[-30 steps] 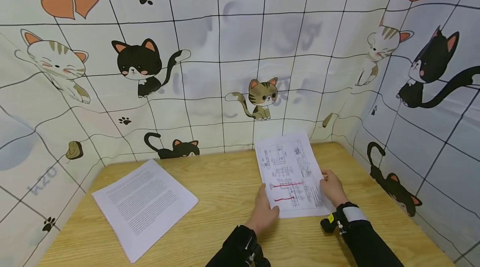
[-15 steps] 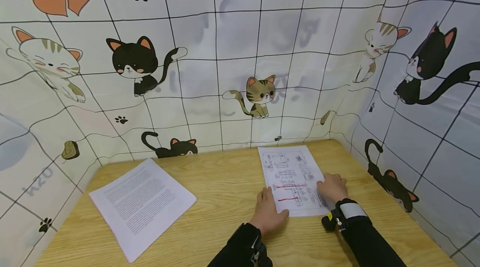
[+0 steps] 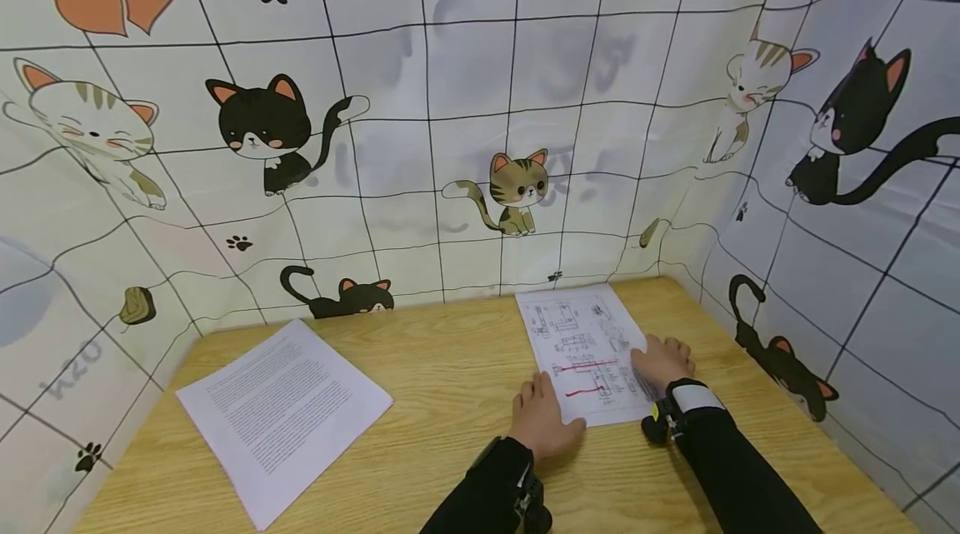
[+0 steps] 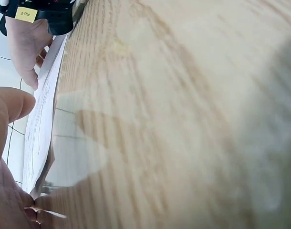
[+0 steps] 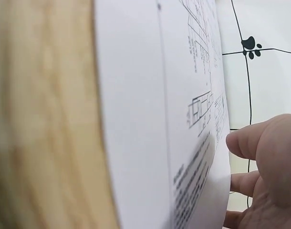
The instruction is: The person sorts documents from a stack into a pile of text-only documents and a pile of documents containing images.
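A printed sheet with technical drawings (image 3: 577, 334) and two red marks lies flat on the table at the right in the head view. My left hand (image 3: 543, 417) rests at its lower left corner, fingers along the left edge and thumb near the bottom edge. At the sheet's right edge is my right hand (image 3: 663, 363), fingers loosely bent. The right wrist view shows its thumb (image 5: 245, 140) over the drawing sheet's edge with the fingers apart from the thumb. Neither hand visibly pinches the paper. Whether several sheets lie stacked there I cannot tell.
A stack of paper with printed text (image 3: 285, 417) lies turned at an angle on the left of the wooden table (image 3: 450, 451). Behind and to the right hangs a cat-patterned cloth (image 3: 390, 142), close to the table's far edge.
The drawing sheet, earlier tilted up and held at both sides, was lowered flat onto the table. Both hands have loosened; the left moved slightly right along with the sheet's lower corner.
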`<act>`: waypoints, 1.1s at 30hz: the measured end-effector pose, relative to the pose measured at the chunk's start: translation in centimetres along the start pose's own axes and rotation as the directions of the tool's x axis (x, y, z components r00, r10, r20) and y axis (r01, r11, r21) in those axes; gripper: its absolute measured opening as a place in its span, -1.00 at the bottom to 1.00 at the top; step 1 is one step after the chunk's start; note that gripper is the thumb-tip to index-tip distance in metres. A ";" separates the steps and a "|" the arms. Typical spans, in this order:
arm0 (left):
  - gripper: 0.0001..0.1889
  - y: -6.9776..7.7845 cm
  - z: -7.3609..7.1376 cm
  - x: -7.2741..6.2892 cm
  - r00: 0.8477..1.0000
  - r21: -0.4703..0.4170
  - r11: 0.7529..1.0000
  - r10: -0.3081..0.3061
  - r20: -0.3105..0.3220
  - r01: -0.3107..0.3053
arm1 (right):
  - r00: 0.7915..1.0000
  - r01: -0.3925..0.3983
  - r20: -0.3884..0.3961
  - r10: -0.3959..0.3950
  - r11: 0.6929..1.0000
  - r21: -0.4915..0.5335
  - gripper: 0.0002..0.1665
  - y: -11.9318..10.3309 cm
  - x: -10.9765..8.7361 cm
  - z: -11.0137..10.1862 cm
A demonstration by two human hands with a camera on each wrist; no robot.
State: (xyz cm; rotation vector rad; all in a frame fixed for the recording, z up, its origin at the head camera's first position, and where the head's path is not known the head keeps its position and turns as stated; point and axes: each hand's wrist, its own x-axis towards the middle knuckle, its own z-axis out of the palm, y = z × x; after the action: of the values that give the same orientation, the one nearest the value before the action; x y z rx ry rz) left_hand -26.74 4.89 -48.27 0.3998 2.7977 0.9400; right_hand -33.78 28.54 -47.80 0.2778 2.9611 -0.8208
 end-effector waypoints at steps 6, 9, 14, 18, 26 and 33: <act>-0.08 0.0 -0.4 0.0 1.000 0.037 0.999 0.002 0.009 -0.002 | 1.000 -0.015 0.017 0.015 0.999 -0.035 -0.34 0.1 1.1 0.1; -0.09 -0.2 -0.5 0.1 1.000 0.033 0.999 0.013 -0.007 -0.013 | 1.000 -0.022 0.017 0.023 0.999 -0.037 -0.33 0.2 1.4 0.2; -0.12 -0.9 -0.5 0.3 0.999 -0.022 0.999 0.041 -0.027 -0.041 | 1.000 -0.024 0.010 0.025 1.000 -0.018 -0.30 0.5 1.6 0.0; -0.11 -1.6 -1.2 0.1 0.996 -0.135 0.987 0.076 -0.045 -0.081 | 1.000 -0.011 -0.008 0.011 1.000 0.013 -0.21 -0.1 1.3 -0.4; -0.12 -5.4 -5.4 -1.1 0.978 -0.274 0.956 0.047 -0.203 -0.103 | 0.969 0.122 -0.224 -0.107 0.991 0.056 -0.19 -5.6 1.2 -1.5; -0.17 -12.2 -13.2 -4.1 0.908 -0.325 0.945 -0.108 -0.405 -0.032 | 0.925 0.318 -0.259 -0.277 0.939 0.130 -0.23 -14.2 0.0 0.1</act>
State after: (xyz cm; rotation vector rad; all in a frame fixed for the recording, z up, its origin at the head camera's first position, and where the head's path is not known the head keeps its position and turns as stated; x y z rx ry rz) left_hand -28.39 -13.24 -45.02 0.0991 2.9074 1.6171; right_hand -36.48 16.56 -40.69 -0.0830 3.2097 -1.1545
